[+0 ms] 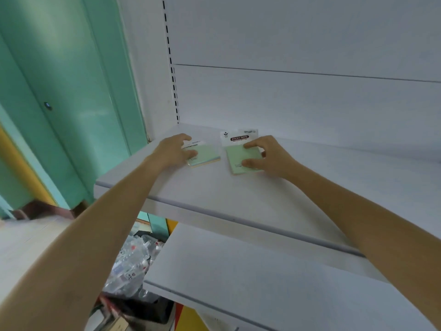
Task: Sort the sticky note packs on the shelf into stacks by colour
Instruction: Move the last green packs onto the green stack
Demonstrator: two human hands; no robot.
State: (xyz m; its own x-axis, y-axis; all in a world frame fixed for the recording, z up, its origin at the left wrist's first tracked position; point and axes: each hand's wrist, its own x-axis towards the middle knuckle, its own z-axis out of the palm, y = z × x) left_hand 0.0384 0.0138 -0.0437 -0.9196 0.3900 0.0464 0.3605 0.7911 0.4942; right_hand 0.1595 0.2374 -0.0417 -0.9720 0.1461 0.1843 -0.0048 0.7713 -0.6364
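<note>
Two pale green sticky note packs lie side by side on the white shelf [214, 194], near its back left corner. My left hand [173, 151] rests on the left pack [206, 155], fingers curled over its left edge and white header. My right hand [269, 155] grips the right pack [241, 158] from its right side, thumb at the near edge and fingers at the far edge. That pack's white header card [238, 137] reads "STICKY NOTE" and points toward the back wall. A thin yellowish layer shows under each green top.
A second white shelf [262, 283] juts out below the upper one. A slotted upright [171, 68] runs up the back panel. A teal door [71, 91] stands to the left. Clear plastic-wrapped items [128, 266] fill a dark bin below left.
</note>
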